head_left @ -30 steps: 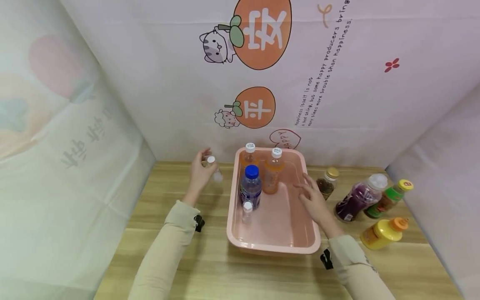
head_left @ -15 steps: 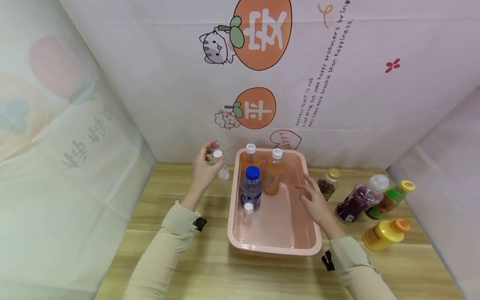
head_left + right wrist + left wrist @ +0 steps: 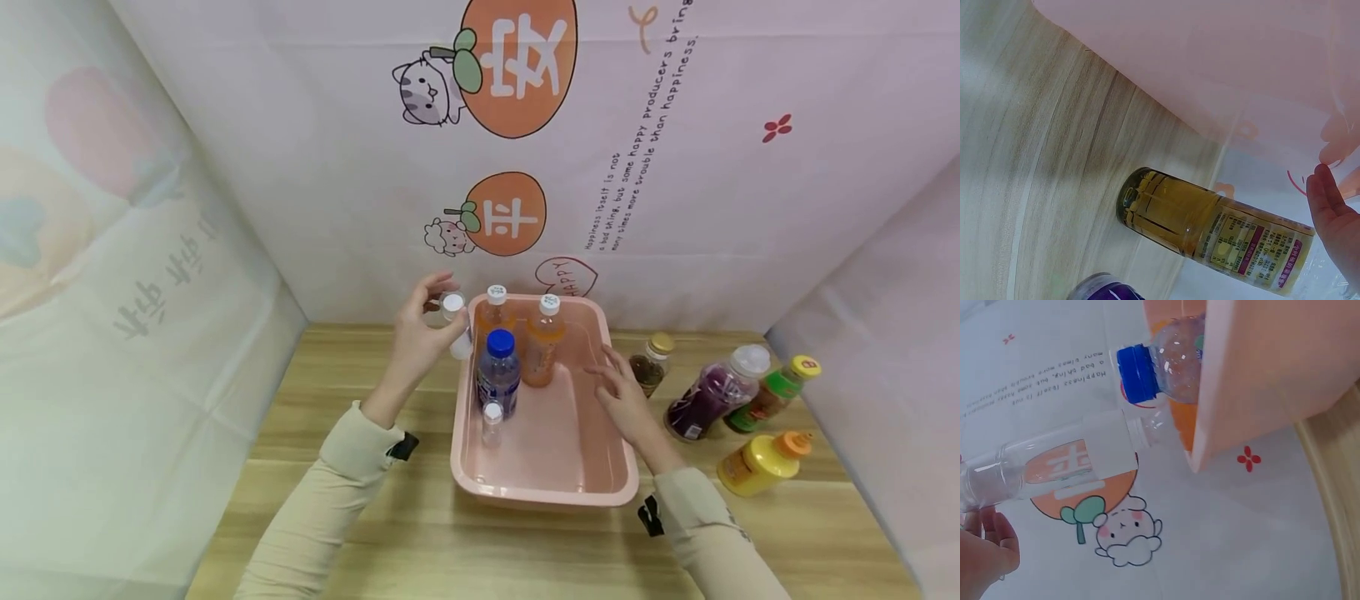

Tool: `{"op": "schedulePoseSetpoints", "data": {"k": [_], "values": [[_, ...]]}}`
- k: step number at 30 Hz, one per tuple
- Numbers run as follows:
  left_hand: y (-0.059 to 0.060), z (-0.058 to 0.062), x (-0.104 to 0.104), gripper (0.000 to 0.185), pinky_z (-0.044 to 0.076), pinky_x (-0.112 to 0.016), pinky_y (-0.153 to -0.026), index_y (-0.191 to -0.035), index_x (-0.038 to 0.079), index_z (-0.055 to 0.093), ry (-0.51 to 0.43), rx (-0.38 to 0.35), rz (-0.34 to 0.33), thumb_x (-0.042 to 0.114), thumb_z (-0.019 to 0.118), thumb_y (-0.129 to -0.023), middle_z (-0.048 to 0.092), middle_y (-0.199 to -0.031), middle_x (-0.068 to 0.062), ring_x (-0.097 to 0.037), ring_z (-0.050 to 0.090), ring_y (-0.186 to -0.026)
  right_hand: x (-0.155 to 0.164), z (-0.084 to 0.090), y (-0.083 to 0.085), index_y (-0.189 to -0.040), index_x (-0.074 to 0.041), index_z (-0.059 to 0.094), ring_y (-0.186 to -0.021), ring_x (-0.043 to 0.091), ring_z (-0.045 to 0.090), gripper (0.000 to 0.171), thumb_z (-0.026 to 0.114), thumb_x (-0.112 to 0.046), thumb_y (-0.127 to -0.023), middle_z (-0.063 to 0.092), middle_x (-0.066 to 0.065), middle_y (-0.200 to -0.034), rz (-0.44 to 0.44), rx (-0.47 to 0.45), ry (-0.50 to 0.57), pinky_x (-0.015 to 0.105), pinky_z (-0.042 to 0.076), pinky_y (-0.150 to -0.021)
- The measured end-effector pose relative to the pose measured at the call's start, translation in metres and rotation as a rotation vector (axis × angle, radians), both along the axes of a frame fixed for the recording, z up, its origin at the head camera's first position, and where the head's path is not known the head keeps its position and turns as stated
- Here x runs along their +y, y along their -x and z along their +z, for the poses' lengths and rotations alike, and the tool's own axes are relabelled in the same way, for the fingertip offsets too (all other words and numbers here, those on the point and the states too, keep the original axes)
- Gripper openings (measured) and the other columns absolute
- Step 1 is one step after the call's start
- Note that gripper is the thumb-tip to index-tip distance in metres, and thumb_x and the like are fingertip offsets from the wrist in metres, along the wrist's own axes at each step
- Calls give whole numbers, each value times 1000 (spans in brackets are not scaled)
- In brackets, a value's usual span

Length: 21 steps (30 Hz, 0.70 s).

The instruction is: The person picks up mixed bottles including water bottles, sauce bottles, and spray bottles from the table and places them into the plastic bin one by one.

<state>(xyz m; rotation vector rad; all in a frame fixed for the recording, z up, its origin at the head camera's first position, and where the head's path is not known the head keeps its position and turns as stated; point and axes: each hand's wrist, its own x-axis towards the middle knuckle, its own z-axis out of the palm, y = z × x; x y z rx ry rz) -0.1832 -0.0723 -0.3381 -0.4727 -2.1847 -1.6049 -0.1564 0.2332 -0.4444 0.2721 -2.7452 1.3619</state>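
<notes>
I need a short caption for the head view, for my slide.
Left hand holds a clear bottle beside the pink tub.

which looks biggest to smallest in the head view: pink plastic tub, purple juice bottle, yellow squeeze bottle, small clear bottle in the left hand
1. Pink plastic tub
2. Purple juice bottle
3. Yellow squeeze bottle
4. Small clear bottle in the left hand, partly hidden by fingers

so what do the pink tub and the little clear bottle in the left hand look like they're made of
Pink rectangular tub: likely plastic, smooth and slightly glossy, with a rolled rim and rounded moulded corners.
Small clear bottle with a white cap, gripped by the left hand: probably thin transparent plastic; the wall print shows through it in the left wrist view.
</notes>
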Motion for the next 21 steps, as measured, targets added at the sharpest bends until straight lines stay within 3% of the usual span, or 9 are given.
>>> {"op": "schedulePoseSetpoints", "data": {"k": [5, 14, 21], "values": [[-7, 7, 5, 52, 47, -41, -94, -130, 1, 49, 35, -19, -59, 4, 68, -82, 62, -120, -19, -31, 56, -105, -1, -1, -1, -117, 9, 59, -139, 50, 22, 33, 48, 3, -87, 24, 24, -153, -6, 23, -12, 63, 29, -110], [-20, 11, 20, 53, 49, -37, -91, -130, 2, 49, 80, -35, -193, 3, 69, -81, 63, -116, -18, -28, 58, -103, 0, -5, -4, -117, 10, 59, -139, 50, 22, 34, 47, 2, -86, 23, 24, -154, -8, -1, -11, 63, 27, -110], [-22, 7, 38, 51, 52, -34, -92, -128, 6, 52, 172, -91, -303, 5, 71, -81, 64, -115, -13, -24, 61, -104, 0, -3, 0, -117, 9, 59, -140, 50, 22, 34, 48, 3, -86, 24, 24, -153, -8, 22, -19, 62, 27, -111]]}}
